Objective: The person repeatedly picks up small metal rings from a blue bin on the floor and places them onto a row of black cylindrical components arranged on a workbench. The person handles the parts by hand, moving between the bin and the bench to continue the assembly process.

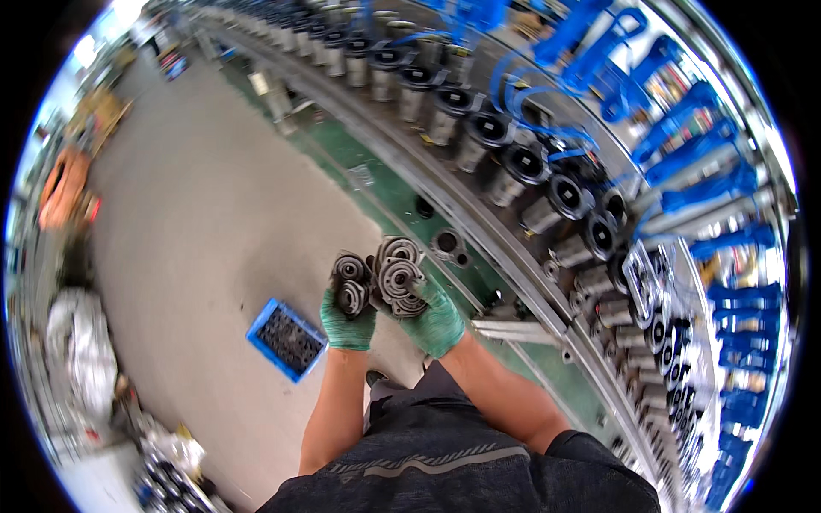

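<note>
Metal parts [400, 278] fill the right hand [438, 323], fingers clamped; left hand [348, 323] grips two more [351, 285] above the crate [287, 339].

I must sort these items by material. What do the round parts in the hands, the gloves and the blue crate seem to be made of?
Round parts: probably cast metal, dull grey with dark rings. Left hand and right hand: gloves look knitted fabric, green, matte and flecked. Blue crate: likely moulded plastic, with an even bright colour and thin rim.

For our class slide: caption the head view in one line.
Green-gloved left hand and right hand hold round metal parts beside an assembly line.
</note>
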`<act>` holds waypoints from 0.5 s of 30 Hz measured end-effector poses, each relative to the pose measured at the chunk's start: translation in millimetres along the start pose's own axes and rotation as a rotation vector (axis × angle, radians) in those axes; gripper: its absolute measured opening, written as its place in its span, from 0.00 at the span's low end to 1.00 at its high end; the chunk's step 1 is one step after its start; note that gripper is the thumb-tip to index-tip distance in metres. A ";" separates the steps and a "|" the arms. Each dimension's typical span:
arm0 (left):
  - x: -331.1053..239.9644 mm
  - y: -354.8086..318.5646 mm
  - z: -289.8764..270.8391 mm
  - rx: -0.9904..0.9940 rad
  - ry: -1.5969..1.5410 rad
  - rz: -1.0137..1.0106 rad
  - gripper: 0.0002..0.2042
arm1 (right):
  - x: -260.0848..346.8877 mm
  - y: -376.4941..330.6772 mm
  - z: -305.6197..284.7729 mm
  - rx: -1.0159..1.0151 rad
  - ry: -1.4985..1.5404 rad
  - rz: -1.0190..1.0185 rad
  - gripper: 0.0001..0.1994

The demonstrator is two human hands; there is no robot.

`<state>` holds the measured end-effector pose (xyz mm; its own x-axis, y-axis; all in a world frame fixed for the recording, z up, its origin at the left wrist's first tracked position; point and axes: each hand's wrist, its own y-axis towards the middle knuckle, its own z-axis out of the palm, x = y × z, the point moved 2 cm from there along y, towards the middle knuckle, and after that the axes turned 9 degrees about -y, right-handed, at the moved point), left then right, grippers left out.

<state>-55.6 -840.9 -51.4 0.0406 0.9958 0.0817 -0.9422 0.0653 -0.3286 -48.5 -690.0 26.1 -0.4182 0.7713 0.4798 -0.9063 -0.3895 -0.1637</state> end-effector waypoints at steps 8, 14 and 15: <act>76.3 102.8 6.5 0.133 0.440 -0.414 0.32 | 83.6 9.2 -89.3 -0.276 -0.208 0.092 0.31; 123.4 173.3 16.5 0.110 0.611 -0.564 0.23 | 141.9 41.7 -128.4 -0.408 -0.529 0.168 0.29; 131.0 183.5 19.0 0.104 0.634 -0.593 0.23 | 150.5 46.1 -129.6 -0.437 -0.555 0.161 0.29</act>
<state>-229.5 -699.7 -83.1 0.6821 0.6488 -0.3372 -0.7312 0.6086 -0.3081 -161.1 -526.7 -21.0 -0.5612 0.3069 0.7687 -0.8261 -0.1500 -0.5432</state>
